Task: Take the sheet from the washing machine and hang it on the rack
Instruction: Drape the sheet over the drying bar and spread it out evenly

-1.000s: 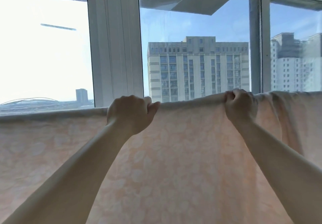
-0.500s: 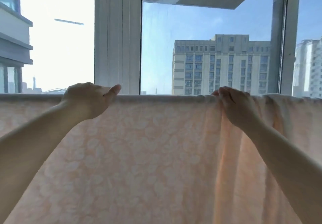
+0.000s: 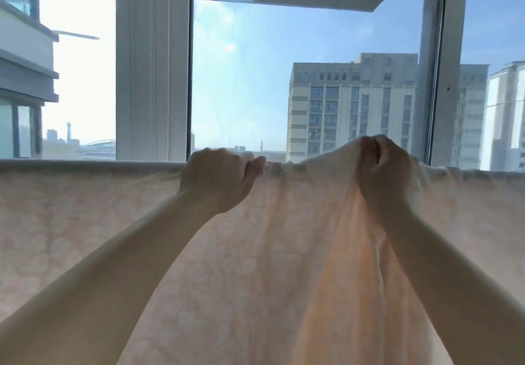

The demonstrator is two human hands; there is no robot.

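Observation:
A pale peach sheet (image 3: 85,236) with a faint white leaf pattern hangs over a horizontal rack bar, which the cloth hides. Its top fold runs across the view at mid height. My left hand (image 3: 218,180) grips the top fold near the middle, thumb pointing right. My right hand (image 3: 383,171) holds a bunch of the sheet lifted a little above the fold line. Between my hands the cloth is gathered into wrinkles, and a deeper orange fold falls below my right hand.
Close behind the sheet stands a large window with a wide white frame post (image 3: 152,63) at left and a narrower post (image 3: 443,66) at right. Tall buildings (image 3: 349,109) show through the glass.
My left hand has slid right along the top fold toward my right hand. My right hand has closed on the cloth and raised it, bunching the sheet between them.

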